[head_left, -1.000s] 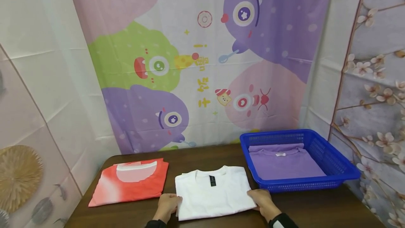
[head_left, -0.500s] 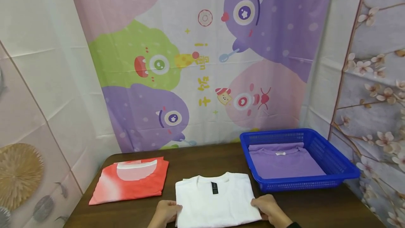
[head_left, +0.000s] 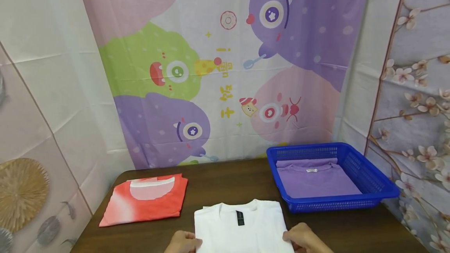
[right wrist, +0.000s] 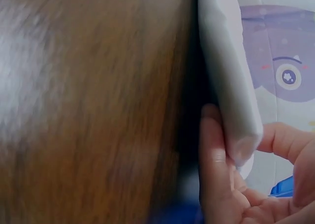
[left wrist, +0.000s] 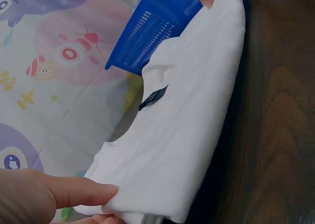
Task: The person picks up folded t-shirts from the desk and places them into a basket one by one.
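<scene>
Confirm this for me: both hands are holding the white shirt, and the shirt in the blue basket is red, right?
Not quite: the blue basket holds a purple shirt, not a red one, as the head view shows. The left hand and right hand do hold the white shirt.

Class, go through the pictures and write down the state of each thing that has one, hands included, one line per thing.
White shirt: folded, held at both sides
Left hand: pinching the white shirt's left side
Right hand: pinching its right side
Red shirt: folded, lying on the table
Purple shirt: folded, inside the basket
Blue basket: upright, holding the purple shirt
Cartoon backdrop: hanging, its lettering turned sideways
</scene>
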`<action>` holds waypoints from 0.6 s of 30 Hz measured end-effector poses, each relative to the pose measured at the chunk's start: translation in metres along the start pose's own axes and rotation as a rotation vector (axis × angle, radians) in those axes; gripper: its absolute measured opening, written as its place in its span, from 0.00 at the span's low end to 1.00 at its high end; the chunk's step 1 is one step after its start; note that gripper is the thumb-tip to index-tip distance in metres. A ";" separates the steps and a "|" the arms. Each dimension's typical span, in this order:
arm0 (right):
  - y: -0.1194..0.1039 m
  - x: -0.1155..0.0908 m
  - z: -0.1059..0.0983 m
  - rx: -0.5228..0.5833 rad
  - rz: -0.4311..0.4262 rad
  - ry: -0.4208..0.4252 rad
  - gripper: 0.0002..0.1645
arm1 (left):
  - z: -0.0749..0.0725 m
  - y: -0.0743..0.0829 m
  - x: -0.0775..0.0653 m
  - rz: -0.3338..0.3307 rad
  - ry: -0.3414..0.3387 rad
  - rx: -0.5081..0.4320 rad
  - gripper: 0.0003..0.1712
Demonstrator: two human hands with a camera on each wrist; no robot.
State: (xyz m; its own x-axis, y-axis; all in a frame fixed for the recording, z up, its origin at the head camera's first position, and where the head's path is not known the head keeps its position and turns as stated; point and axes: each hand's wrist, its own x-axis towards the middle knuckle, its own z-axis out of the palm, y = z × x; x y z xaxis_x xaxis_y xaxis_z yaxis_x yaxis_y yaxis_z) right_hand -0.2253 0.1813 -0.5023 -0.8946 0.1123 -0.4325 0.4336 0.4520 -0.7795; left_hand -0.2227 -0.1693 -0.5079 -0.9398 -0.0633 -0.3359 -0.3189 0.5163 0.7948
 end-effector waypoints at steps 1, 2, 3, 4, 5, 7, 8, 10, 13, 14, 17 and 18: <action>0.000 0.000 -0.001 -0.007 -0.001 -0.007 0.06 | 0.000 0.000 0.000 0.004 -0.005 -0.001 0.17; 0.000 0.000 -0.001 -0.006 0.001 -0.007 0.07 | 0.000 0.000 -0.001 0.017 -0.009 -0.007 0.18; 0.000 0.000 -0.002 0.001 0.000 -0.007 0.08 | 0.000 0.001 -0.001 0.018 -0.014 -0.024 0.18; -0.001 0.001 -0.002 0.013 0.002 -0.008 0.09 | 0.001 0.002 0.000 0.028 -0.015 -0.046 0.19; -0.002 0.004 -0.003 0.026 0.007 -0.009 0.10 | 0.001 0.003 0.001 0.030 -0.016 -0.074 0.20; -0.005 0.011 -0.004 0.054 0.023 -0.004 0.12 | 0.003 0.006 0.006 0.021 -0.007 -0.122 0.21; -0.007 0.015 -0.005 0.070 0.038 0.001 0.14 | 0.004 0.007 0.009 0.017 0.001 -0.144 0.20; -0.012 0.024 -0.006 0.093 0.071 0.007 0.17 | 0.007 0.010 0.014 0.021 0.028 -0.181 0.20; -0.019 0.035 -0.006 0.132 0.107 0.018 0.21 | 0.010 0.013 0.022 0.035 0.072 -0.194 0.20; -0.021 0.038 -0.006 0.144 0.118 0.027 0.21 | 0.011 0.014 0.023 0.046 0.084 -0.199 0.20; -0.023 0.043 -0.004 0.164 0.126 0.044 0.22 | 0.013 0.015 0.025 0.076 0.114 -0.196 0.20; -0.023 0.044 -0.004 0.163 0.129 0.052 0.22 | 0.014 0.015 0.026 0.085 0.117 -0.193 0.20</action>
State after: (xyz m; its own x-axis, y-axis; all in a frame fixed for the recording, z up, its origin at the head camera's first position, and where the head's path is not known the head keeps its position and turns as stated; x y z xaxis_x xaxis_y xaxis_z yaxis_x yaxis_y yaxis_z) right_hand -0.2749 0.1790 -0.5018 -0.8333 0.2072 -0.5126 0.5526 0.2825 -0.7841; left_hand -0.2500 -0.1511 -0.5112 -0.9686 -0.1311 -0.2114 -0.2448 0.3521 0.9034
